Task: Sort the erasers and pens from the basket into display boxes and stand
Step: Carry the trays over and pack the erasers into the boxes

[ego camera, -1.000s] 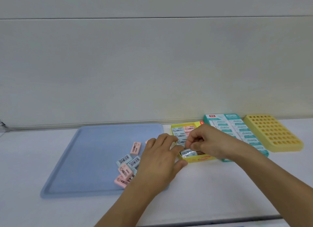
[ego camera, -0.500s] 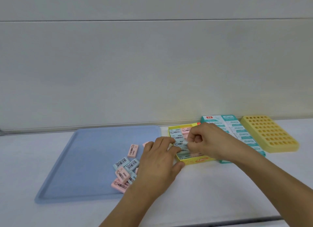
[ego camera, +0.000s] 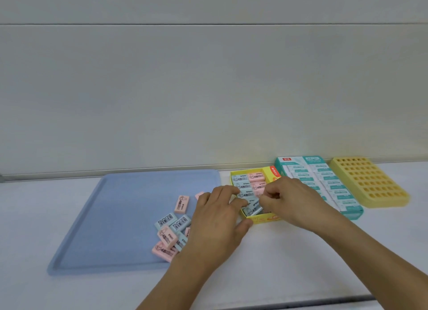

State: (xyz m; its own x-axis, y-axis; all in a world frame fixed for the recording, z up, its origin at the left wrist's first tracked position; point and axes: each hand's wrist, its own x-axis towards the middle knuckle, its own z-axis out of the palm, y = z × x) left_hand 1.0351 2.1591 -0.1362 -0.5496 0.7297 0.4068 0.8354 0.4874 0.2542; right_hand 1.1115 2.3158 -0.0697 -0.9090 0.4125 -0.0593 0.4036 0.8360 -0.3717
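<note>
Yellow cardboard marks the small box we are filling, at about four o'clock from the middle of the view. Pink and pale blue erasers lie inside it in two rows. Our left hand sits at the box's nine o'clock side, fingers bent over the near left corner and thumb pressed to the front wall, steadying the box. Our right hand reaches in from three o'clock with fingers curled, pinching a pale blue eraser down among the others near the front of the box.

At nine o'clock from the hands lies a blue tray, and on it a loose heap of erasers, pink and blue, some showing barcodes. One pink eraser lies apart, at twelve o'clock from the heap.

At three o'clock from the yellow box stands a teal box packed with white-and-teal erasers, and beyond it, further toward three o'clock, a yellow stand full of round holes. All rest on a white table.
</note>
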